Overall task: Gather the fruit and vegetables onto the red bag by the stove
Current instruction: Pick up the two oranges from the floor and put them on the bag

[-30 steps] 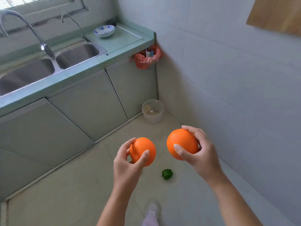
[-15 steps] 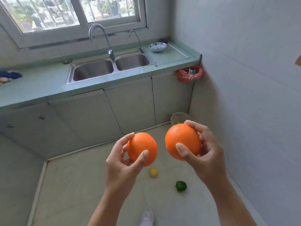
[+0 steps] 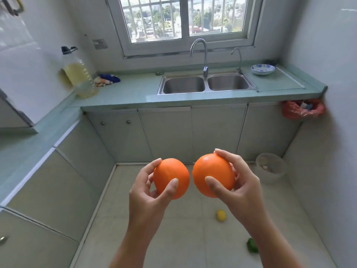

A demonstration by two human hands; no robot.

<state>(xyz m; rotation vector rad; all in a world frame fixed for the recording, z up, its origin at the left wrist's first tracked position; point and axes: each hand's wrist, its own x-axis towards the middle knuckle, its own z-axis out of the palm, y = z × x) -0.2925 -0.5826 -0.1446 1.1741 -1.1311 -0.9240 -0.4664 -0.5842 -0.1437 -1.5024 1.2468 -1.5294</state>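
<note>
My left hand (image 3: pixel 146 192) grips an orange (image 3: pixel 170 176) in front of me, about chest height above the floor. My right hand (image 3: pixel 239 186) grips a second orange (image 3: pixel 210 171), nearly touching the first. On the tiled floor below lie a yellow lemon (image 3: pixel 221 215) and, further right, a green pepper (image 3: pixel 252 245) partly hidden by my right forearm. No stove and no red bag beside one show in this view.
A green L-shaped counter (image 3: pixel 131 91) holds a double sink (image 3: pixel 204 85), a blue-patterned bowl (image 3: pixel 262 69), a cloth (image 3: pixel 107 79) and an oil bottle (image 3: pixel 77 74). A red rubbish bag (image 3: pixel 301 110) hangs at the counter's right end. A clear bin (image 3: pixel 270 167) stands on the floor by the right wall.
The view has swung left and upward, bringing the window, whole sink and left counter into sight. Both hands kept hold of their oranges and drew closer together.
</note>
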